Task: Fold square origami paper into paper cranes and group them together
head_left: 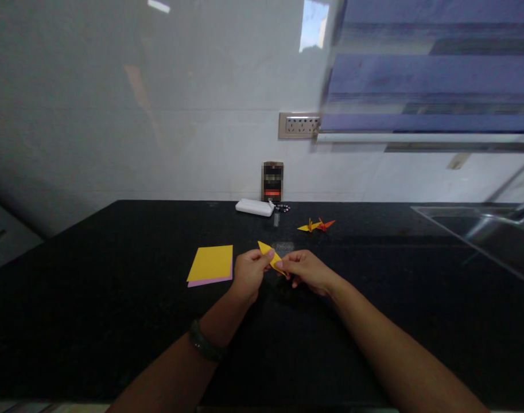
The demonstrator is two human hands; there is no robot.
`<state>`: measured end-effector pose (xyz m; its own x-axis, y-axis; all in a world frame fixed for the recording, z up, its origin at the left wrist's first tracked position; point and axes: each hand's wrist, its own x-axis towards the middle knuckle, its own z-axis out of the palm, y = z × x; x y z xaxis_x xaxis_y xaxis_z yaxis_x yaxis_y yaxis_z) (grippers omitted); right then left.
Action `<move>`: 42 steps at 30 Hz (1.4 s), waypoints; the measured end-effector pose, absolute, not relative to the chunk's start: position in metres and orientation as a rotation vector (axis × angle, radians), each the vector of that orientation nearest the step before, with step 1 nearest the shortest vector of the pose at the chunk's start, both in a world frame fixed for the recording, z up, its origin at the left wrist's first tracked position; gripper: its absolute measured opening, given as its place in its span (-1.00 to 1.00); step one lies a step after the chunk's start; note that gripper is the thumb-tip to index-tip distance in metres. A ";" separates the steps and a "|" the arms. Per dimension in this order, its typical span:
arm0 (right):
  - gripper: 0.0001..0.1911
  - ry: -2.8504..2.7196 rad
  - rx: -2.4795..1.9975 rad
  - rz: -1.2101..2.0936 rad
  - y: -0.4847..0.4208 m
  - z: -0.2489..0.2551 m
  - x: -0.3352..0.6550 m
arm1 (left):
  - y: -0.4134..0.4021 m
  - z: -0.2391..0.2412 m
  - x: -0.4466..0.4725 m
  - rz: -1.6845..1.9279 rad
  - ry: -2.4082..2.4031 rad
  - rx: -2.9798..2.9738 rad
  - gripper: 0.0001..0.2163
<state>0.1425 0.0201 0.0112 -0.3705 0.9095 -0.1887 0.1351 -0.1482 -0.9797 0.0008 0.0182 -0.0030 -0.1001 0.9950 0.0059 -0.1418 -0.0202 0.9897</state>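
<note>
A small piece of folded yellow origami paper is held between both hands above the black counter, its pointed end aimed up and left. My left hand pinches it with thumb on top. At its lower right end, my right hand grips the paper between thumb and fingers; some of those fingertips are hidden. Just left of my left hand lies a stack of square paper, a yellow sheet over a pink sheet. Beyond my right hand stand a yellow paper crane and an orange paper crane.
A white case with a beaded strap lies at the counter's back, before a phone leaning on the wall. A sink is set into the counter at right. Above are a socket panel and a purple blind.
</note>
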 end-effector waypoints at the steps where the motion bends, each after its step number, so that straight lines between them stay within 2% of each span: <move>1: -0.75 -1.491 -1.199 1.603 0.019 0.010 0.140 | 0.017 -0.004 0.001 1.344 1.171 1.086 -0.72; 19: -0.88 -1.437 -1.200 1.713 0.014 0.011 0.134 | 0.012 0.005 0.003 1.360 1.340 1.183 -0.70; 26: -0.85 -1.499 -1.173 1.716 0.015 0.012 0.138 | 0.015 0.003 -0.001 1.390 1.359 1.179 -0.71; 32: -0.80 -1.610 -1.181 1.852 0.024 0.011 0.157 | 0.021 0.006 -0.007 1.500 1.344 1.041 -0.70; 38: -0.69 -1.370 -1.036 1.581 0.026 0.014 0.155 | 0.014 0.002 -0.001 1.139 1.233 1.351 -0.69; 42: -0.74 -1.440 -1.058 1.494 0.023 0.014 0.147 | 0.011 0.001 0.001 1.060 1.211 1.487 -0.70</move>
